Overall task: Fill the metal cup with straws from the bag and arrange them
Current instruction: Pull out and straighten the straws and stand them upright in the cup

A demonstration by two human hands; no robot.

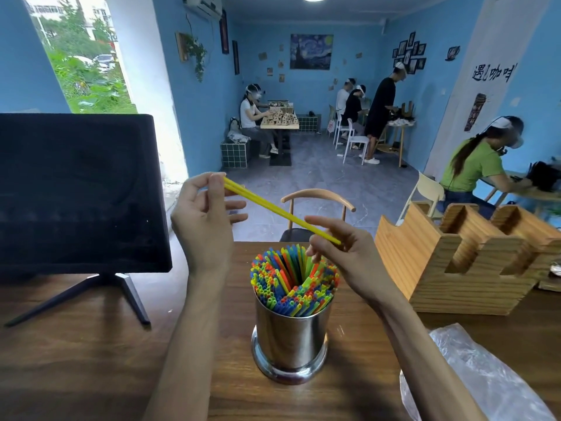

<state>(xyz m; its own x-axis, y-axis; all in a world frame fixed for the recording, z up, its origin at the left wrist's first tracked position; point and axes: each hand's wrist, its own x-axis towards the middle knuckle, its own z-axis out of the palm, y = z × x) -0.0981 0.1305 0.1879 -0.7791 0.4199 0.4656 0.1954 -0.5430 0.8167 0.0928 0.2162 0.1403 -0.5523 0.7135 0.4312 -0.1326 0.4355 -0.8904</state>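
Right now I have both hands raised above the metal cup, and between them they carry a pair of yellow straws slanting down from upper left to lower right. My left hand pinches the high end between thumb and fingertips; my right hand has its fingers curled round the low end, just over the cup's mouth. The cup stands upright on the wooden tabletop, already packed with colored straws around its rim, with a narrow hollow left near the middle. The plastic bag lies crumpled at my lower right, well apart from the cup; I cannot tell whether any straws remain inside it.

My worry from here is the fit. The only gap looks tight, so if I bring the yellow pair down at this slant, the tips could catch on neighboring straws and bend, or push some outward over the rim. Letting go with the left hand too early could let the pair swing and slip from the right. The cup seems stable on its flared base, but a sideways shove while threading them in could still nudge it. I would stand the pair upright first, then lower it into the hollow.
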